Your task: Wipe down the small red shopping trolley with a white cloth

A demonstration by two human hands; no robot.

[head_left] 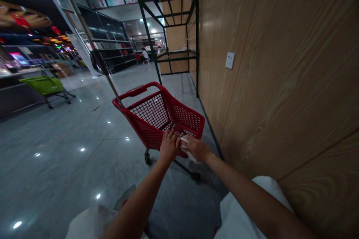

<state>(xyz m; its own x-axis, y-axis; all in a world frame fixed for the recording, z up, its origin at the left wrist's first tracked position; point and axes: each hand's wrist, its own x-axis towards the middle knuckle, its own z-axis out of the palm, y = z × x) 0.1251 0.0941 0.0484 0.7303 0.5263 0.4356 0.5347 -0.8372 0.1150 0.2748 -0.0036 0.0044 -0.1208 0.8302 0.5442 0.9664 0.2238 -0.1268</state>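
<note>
A red plastic shopping cart [140,125] with lattice sides stands in front of me, its pole rising from the handle end. My left hand [169,145] grips the near rim of the cart, fingers reaching over the edge into the basket. Close beside it, my right hand [198,148] is closed on a white cloth [193,157] and presses it against the same rim. Part of the cloth hangs below the fingers on the outside. Whether it is fabric or paper is hard to make out.
A wood-grain wall [252,93] with a power socket [230,60] runs close along my right. Behind the cart stands a dark metal frame rack [176,58]. A green cart [43,85] is by the counter at left. Far back, a person [145,55] sits low.
</note>
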